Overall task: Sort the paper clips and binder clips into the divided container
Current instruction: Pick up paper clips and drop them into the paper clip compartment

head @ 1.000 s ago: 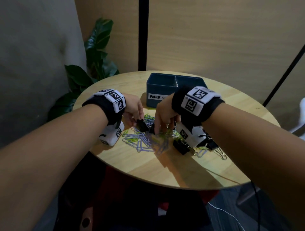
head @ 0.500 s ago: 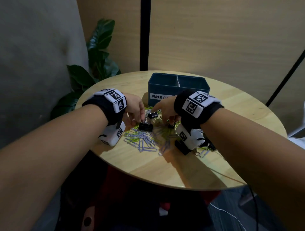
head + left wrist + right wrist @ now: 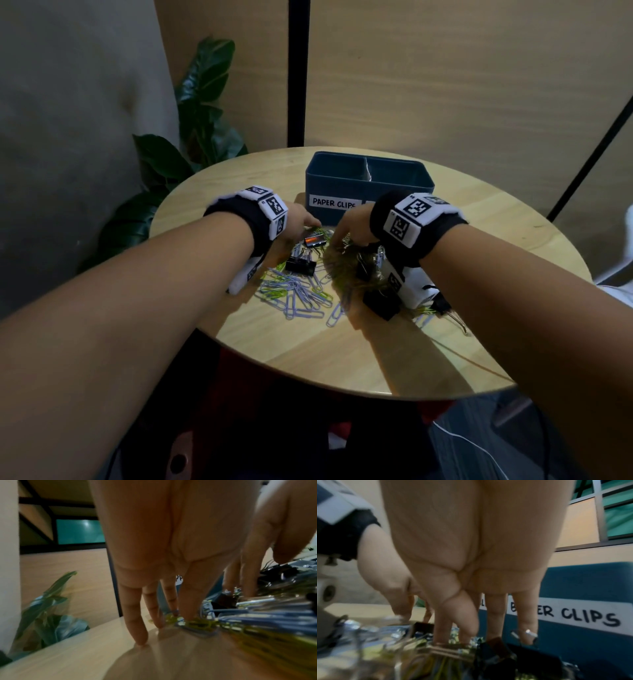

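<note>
The blue divided container (image 3: 342, 185) stands at the back of the round table (image 3: 445, 359); its labels read PAPER CLIPS and BINDER CLIPS (image 3: 573, 614). Before it lies a pile of blue and green paper clips (image 3: 298, 298) mixed with black binder clips (image 3: 300, 265) (image 3: 382, 303). My left hand (image 3: 310, 226) reaches the pile's far left edge, its straight fingers (image 3: 137, 628) touching the table and green clips. My right hand (image 3: 337, 238) stands over the pile's far side, fingers (image 3: 440, 632) pointing straight down onto clips, the little finger by a silver handle (image 3: 523, 634).
A leafy plant (image 3: 191, 144) stands beyond the table's left edge. Wooden wall panels and a black post (image 3: 298, 68) rise behind. A thin cable (image 3: 472, 359) crosses the table's right front. The container (image 3: 582, 588) stands just behind my right fingers.
Both hands have moved forward to the pile's far edge by the container. My left hand has come off the black binder clip, which now lies on the paper clips.
</note>
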Demonstrator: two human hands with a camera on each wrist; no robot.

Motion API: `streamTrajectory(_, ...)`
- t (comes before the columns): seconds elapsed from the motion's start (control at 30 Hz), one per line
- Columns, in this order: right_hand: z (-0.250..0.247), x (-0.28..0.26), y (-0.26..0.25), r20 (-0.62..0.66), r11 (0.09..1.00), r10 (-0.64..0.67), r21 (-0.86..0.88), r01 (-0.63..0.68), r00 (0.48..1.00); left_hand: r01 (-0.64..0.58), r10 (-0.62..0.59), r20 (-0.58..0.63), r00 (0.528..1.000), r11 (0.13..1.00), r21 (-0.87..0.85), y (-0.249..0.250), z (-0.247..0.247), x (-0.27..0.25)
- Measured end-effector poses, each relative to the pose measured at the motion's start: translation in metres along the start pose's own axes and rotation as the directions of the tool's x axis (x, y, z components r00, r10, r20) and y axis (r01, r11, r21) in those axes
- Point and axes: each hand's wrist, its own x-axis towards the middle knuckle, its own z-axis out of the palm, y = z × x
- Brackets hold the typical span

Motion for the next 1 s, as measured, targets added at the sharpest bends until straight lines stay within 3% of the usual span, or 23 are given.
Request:
streamTrajectory(0.1,-0.005,0.003,0.011,-0.117,0.983,0.060,0.179,-0.038,0.991,0.010,-0.014,-0.078,0.997,0.998,-0.056,0.001,-0.002,0.000)
streamTrajectory(0.17,-0.004,0.006,0.014,-0.183,0.976,0.023,0.215,0.017,0.983,0.011,-0.021,-0.104,0.994,0.995,-0.094,0.002,-0.004,-0.001)
streamTrajectory(0.3,0.000,0.009,0.008,-0.048,0.983,-0.084,0.157,0.090,0.995,-0.058,0.056,-0.022,0.998,0.985,-0.160,0.004,-0.008,-0.004)
streamTrajectory(0.4,0.005,0.012,0.012,0.032,0.998,-0.054,0.014,0.054,0.998,0.007,-0.004,0.012,1.000,0.974,-0.227,0.002,-0.008,-0.008)
streamTrajectory(0.53,0.000,0.005,0.011,-0.166,0.998,0.005,-0.058,-0.015,0.986,0.074,-0.072,0.017,0.997,0.981,-0.178,-0.002,-0.008,-0.016)
streamTrajectory(0.6,-0.005,0.005,0.000,-0.232,0.997,-0.060,0.034,0.070,0.971,0.064,-0.064,0.004,0.998,0.990,-0.125,-0.001,-0.009,-0.020)
streamTrajectory(0.7,-0.006,0.011,-0.012,-0.197,0.971,-0.127,0.175,0.162,0.972,0.061,-0.057,0.030,0.998,0.987,-0.146,-0.004,-0.010,-0.023)
streamTrajectory(0.83,0.000,0.014,0.000,-0.170,0.983,0.009,0.184,0.023,0.985,0.131,-0.095,0.128,0.987,0.940,-0.315,-0.017,-0.007,-0.026)
streamTrajectory(0.9,-0.002,0.011,0.004,-0.201,0.987,0.019,0.161,0.013,0.979,0.160,-0.115,0.146,0.983,0.921,-0.354,-0.020,-0.006,-0.029)
streamTrajectory(1.0,-0.012,0.003,-0.010,-0.243,0.975,-0.126,0.149,0.165,0.962,0.141,-0.107,0.111,0.988,0.923,-0.358,-0.019,-0.004,-0.030)
